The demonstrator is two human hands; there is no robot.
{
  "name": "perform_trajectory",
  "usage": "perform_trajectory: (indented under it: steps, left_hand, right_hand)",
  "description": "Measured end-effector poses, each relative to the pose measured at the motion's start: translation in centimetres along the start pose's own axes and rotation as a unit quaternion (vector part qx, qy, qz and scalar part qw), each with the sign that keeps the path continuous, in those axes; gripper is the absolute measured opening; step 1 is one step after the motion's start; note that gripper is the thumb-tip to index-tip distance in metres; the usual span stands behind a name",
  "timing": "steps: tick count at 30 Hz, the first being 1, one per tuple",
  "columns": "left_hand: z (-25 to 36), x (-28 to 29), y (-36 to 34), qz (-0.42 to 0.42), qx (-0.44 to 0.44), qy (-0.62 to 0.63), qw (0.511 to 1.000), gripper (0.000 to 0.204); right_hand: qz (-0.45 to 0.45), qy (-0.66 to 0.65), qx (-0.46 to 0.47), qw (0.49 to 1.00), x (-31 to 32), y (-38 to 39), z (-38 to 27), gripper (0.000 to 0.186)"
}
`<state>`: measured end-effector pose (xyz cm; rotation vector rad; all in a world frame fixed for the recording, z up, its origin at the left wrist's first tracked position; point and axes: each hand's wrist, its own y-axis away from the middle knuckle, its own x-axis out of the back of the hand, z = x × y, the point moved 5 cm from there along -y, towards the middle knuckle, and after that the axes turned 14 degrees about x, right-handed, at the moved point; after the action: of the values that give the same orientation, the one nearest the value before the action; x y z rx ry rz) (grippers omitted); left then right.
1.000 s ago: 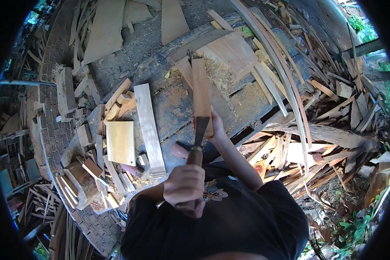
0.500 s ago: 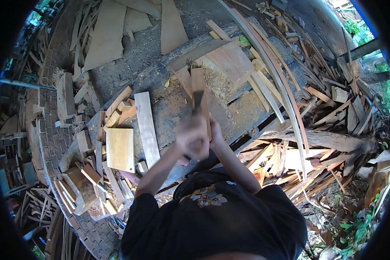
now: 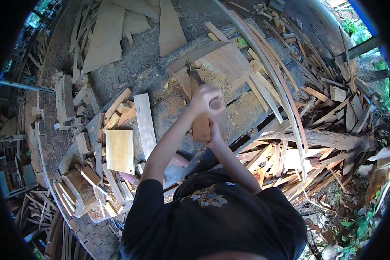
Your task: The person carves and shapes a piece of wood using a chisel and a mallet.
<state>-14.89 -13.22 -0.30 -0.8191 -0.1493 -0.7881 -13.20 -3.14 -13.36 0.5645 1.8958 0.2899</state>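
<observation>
A long reddish-brown wood block points away from me over the workbench. My right hand is closed around its near end, the fingers partly hidden behind it. Above the block's middle, my left hand is closed on a hand tool with a dark blade. Its handle shows a round brownish end. The blade lies along the block's upper face near the far end. Motion blur smears this hand, and the tool's exact kind cannot be made out. Beyond the block lies a wide board strewn with shavings.
On the bench, to the left, are a pale plank, a square yellowish board and small offcuts. Long curved strips cross the right side. Split wood is heaped at right, and plywood sheets lie at the far left.
My left hand has moved away from my body along the block, taking the bladed tool with it. The block's near end has come into sight. My right hand stays almost in place.
</observation>
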Motion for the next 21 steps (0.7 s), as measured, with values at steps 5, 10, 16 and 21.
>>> perform_trajectory:
  steps: [5,10,16,21]
  left_hand:
    - [1.0,1.4,0.0,0.031,0.107,0.037,0.993,0.020]
    - [12.2,4.1,8.5,0.007,0.024,0.004,1.000,0.011]
    - [18.3,5.8,6.7,-0.043,0.017,0.184,0.982,0.011]
    - [7.7,0.8,6.6,-0.109,0.023,-0.132,0.985,0.020]
  right_hand:
    - [-0.134,-0.050,-0.033,0.989,-0.3,-0.5,-0.5,0.048]
    - [0.049,-0.011,-0.021,0.999,-1.2,0.4,-0.8,0.047]
    - [0.014,-0.029,-0.037,0.999,-1.5,0.7,-1.1,0.049]
    - [0.052,-0.035,-0.022,0.998,0.0,0.0,-0.4,0.049]
